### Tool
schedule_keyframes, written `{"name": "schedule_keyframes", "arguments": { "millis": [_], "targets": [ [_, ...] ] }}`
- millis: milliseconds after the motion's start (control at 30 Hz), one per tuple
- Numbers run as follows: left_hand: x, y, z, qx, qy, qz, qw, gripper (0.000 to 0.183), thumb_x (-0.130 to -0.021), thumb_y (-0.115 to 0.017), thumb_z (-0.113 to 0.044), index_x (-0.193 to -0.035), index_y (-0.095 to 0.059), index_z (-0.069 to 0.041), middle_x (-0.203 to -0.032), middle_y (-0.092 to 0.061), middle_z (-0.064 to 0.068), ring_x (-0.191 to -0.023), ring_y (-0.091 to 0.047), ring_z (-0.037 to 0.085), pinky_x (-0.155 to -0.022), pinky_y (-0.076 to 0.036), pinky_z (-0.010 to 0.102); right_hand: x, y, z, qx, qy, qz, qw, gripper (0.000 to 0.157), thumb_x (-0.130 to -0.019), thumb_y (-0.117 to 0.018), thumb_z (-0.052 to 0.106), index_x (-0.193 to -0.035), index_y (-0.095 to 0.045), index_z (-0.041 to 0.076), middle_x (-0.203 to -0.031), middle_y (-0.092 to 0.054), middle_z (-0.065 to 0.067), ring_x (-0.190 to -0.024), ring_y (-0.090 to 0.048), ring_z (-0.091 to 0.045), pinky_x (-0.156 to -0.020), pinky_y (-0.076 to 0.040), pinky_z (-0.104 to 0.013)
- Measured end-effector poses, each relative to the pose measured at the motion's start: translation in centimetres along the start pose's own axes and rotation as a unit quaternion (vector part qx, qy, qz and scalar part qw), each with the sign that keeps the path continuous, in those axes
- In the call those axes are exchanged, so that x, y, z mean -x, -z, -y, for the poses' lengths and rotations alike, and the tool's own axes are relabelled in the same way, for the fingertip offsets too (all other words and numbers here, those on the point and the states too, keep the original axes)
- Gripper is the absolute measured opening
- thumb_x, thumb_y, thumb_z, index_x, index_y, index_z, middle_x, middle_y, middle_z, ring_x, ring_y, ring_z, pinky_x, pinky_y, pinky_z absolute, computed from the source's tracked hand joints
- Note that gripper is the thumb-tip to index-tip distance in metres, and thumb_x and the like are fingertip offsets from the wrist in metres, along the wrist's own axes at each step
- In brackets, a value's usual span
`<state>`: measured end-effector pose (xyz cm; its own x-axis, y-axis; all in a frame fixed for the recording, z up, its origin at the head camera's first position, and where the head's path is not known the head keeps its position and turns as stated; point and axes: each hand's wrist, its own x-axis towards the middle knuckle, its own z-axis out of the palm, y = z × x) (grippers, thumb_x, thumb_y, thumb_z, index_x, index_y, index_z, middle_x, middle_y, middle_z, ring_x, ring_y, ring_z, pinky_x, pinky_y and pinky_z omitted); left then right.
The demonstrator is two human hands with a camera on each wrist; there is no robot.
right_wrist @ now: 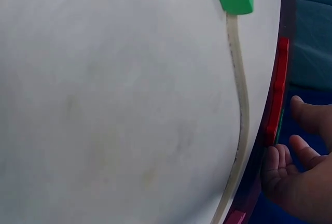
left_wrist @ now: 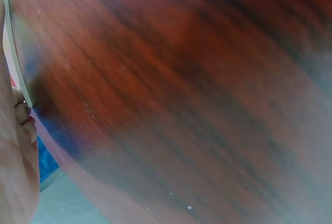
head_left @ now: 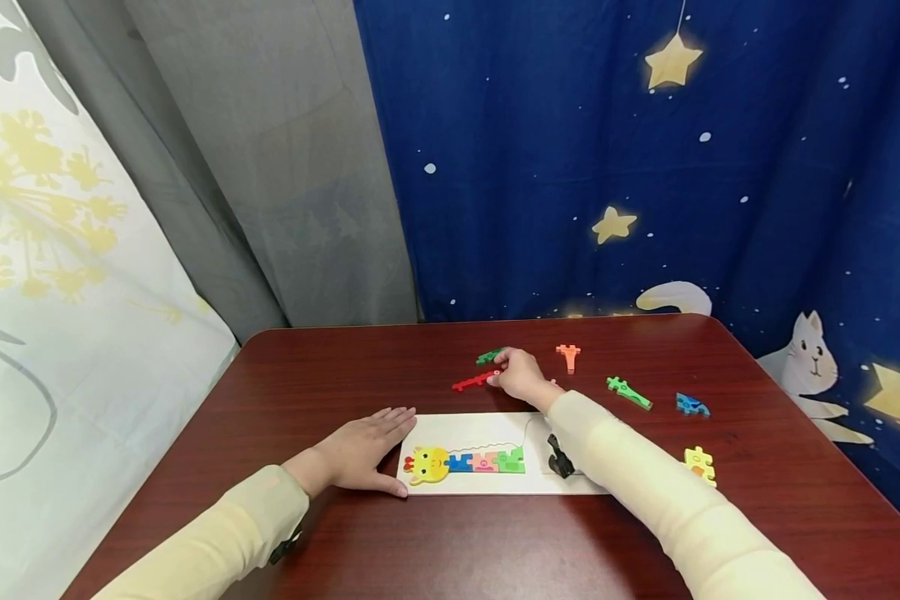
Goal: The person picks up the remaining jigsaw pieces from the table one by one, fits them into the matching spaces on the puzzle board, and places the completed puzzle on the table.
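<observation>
A white puzzle board (head_left: 450, 427) lies on the table. In its recess sit a yellow giraffe-head piece (head_left: 429, 467) and a blue piece (head_left: 461, 463), a pink piece (head_left: 485, 462) and a green piece (head_left: 511, 461), joined in a row. My left hand (head_left: 367, 450) rests at the board's left edge, fingers extended, thumb by the near corner. Beyond the board's far edge, my right hand (head_left: 523, 375) reaches with fingers spread apart around the near end of a long red piece (head_left: 471, 382), fingertips right at it. A dark green piece (head_left: 487, 357) lies just behind, partly covered by the fingers.
Loose pieces lie to the right: an orange one (head_left: 568, 357), a light green one (head_left: 630, 392), a blue one (head_left: 692, 405) and a yellow one (head_left: 699, 463) partly behind the right sleeve (head_left: 645, 475). Curtains (head_left: 540, 167) hang behind the table (head_left: 330, 358).
</observation>
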<state>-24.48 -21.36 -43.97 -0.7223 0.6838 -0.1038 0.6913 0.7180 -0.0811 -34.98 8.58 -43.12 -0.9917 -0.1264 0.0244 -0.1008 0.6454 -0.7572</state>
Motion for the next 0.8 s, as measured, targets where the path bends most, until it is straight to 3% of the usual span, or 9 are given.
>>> {"name": "schedule_keyframes", "arguments": {
  "millis": [433, 800],
  "targets": [
    [-0.04, 0.00, -0.05, 0.003, -0.003, -0.001, 1.0000, 0.114, -0.075, -0.034, -0.089, -0.155, -0.023, -0.008, -0.160, -0.020, 0.006, -0.146, -0.018, 0.021, -0.116, -0.018, 0.037, -0.28, -0.39, -0.32, 0.000, -0.017, -0.013, 1.000, 0.034, -0.082, -0.078, 0.009, -0.112, -0.064, -0.001, -0.101, -0.063, -0.012, -0.093, -0.057, -0.025, -0.086, -0.048, -0.038],
    [-0.12, -0.23, 0.02, 0.000, -0.004, -0.004, 1.0000, 0.114, -0.075, -0.033, -0.089, -0.155, -0.023, -0.008, -0.160, -0.019, 0.006, -0.146, -0.017, 0.020, -0.116, -0.018, 0.036, -0.48, -0.49, -0.86, -0.036, -0.039, -0.020, 0.998, 0.031, -0.081, -0.079, 0.006, -0.108, -0.066, 0.001, -0.091, -0.063, -0.008, -0.086, -0.059, -0.023, -0.082, -0.049, -0.036]
  ]
}}
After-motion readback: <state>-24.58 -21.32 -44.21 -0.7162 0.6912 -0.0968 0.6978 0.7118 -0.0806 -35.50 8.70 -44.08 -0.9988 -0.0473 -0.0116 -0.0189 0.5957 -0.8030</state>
